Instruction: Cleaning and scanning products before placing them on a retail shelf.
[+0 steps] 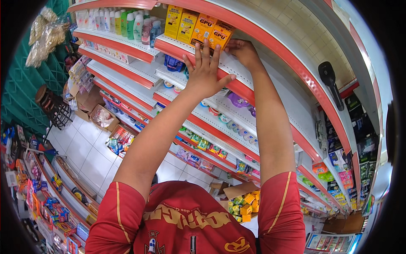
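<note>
Small yellow cartons (173, 22) and orange cartons (219, 35) stand upright in a tight row on a white perforated metal shelf (234, 63) with a red front edge. My left hand (206, 68) has its fingers spread. Its fingertips reach the lower front of the orange cartons, and its palm hangs before the shelf's red lip. At the right end of the row, my right hand (242, 52) rests against the side of the last orange carton with bent fingers. Some of its fingertips are hidden by that carton, so I cannot see whether it grips.
Plastic bottles (130, 25) line the shelf to the left. A black handheld device (330, 84) lies on the upper shelf at right. Below are lower shelves of packets, an open cardboard box of yellow and orange packs (244, 206), and more boxes (103, 117) on the tiled floor (92, 150).
</note>
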A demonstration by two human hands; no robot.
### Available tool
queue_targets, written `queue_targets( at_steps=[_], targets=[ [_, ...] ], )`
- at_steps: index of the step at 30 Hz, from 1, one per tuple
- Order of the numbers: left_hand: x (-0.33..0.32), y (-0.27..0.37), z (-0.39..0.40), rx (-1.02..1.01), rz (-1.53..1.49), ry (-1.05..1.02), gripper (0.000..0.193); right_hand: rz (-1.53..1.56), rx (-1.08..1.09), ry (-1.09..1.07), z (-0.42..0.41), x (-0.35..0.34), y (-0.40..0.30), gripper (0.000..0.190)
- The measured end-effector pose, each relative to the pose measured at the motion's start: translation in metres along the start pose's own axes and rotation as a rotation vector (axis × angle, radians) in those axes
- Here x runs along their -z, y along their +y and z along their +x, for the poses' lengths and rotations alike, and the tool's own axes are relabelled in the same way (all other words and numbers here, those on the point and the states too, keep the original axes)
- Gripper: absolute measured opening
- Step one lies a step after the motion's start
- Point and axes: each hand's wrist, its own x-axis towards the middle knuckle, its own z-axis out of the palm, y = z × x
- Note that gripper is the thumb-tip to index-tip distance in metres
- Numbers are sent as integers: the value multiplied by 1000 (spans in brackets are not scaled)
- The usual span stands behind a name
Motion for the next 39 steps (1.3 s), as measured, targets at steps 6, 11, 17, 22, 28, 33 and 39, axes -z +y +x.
queue_targets(
  at_steps=[6, 11, 17, 22, 28, 33, 39],
  targets=[
    [1, -1, 1, -6, -18, 4, 114, -44, 71, 83, 4, -6, 9, 36],
    [3, -1, 2, -7, -30, -26, 113, -251, 78, 172, -3, -12, 3, 30],
    [4, -9, -2, -8, -5, -6, 114, -431, 24, 346, -25, -34, -22, 32],
    [-2, -2, 0, -18, -12, 7, 118, -491, 145, 394, -45, -37, -3, 41],
    [-4, -3, 3, -10, -11, 4, 120, -511, 151, 374, -106, -20, -10, 47],
    [-7, -4, 3, -19, -24, 68, 121, -678, 171, 372, -151, -4, -8, 53],
    [-2, -7, -26, -110, -52, 99, 116, -1051, 277, 433, -232, -9, 12, 53]
  ],
)
